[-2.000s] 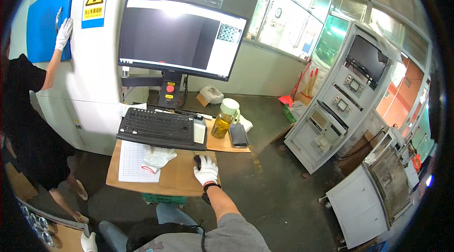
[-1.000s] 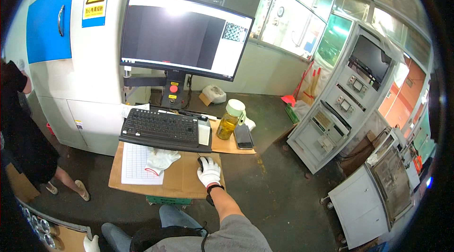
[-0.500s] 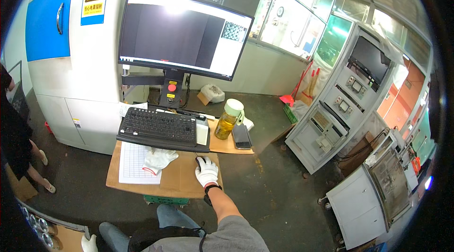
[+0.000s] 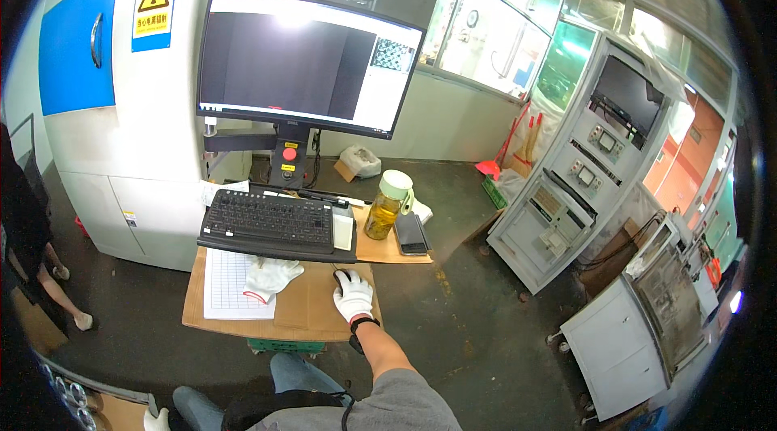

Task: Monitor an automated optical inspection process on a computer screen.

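Observation:
My right hand (image 4: 354, 300), in a white glove, is closed over a dark computer mouse (image 4: 341, 276) on the brown cardboard desktop (image 4: 303, 305). A black keyboard (image 4: 267, 219) sits just beyond it on a raised tray. To its left, a loose white glove (image 4: 273, 276) lies over a printed grid sheet (image 4: 235, 285). My left hand (image 4: 156, 420), also gloved, shows only in part at the bottom edge. It is by the corner of a tray (image 4: 121, 408) with round metal parts (image 4: 78, 393); its fingers are mostly hidden.
A large monitor (image 4: 299, 63) stands behind the keyboard, with a red button (image 4: 289, 154) below. A bottle (image 4: 388, 204) and a phone (image 4: 411, 234) are on the desk's right. A grey instrument cabinet (image 4: 558, 188) stands right; a person (image 4: 32, 229) is at far left.
The view has shifted slightly, so the monitor and cabinets sit a little lower and further left. The person at far left has moved partly out of view. My right hand stays on the mouse.

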Demonstrator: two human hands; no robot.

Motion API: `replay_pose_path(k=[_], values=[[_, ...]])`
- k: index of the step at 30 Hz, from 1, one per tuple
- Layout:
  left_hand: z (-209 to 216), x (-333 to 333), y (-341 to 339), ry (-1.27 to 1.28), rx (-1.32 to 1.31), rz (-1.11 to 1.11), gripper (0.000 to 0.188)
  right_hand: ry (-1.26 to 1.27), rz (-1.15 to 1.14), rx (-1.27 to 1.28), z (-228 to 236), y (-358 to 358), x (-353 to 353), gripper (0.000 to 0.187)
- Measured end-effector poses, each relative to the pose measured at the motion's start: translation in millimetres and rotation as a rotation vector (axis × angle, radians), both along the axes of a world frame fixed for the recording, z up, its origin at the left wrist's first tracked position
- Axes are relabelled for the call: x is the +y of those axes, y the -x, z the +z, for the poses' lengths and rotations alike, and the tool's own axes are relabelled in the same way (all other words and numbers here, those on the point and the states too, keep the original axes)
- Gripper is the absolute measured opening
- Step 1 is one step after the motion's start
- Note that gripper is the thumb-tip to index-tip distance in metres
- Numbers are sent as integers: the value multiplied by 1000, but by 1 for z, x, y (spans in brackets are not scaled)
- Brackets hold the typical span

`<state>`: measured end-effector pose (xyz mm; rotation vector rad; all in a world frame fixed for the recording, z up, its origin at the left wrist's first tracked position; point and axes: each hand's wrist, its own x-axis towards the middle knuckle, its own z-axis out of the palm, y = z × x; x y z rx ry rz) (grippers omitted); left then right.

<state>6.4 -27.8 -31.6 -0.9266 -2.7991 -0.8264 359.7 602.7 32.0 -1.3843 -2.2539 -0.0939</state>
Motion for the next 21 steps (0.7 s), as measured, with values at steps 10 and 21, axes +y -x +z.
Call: replay_pose_path(k=[10,21], values=[[77,43,-22,255,-505,326,63,21,9,-22,5,1,-3,48],[66,36,-19,119,-325,304,49,66,-46,-11,24,5,-13,57]])
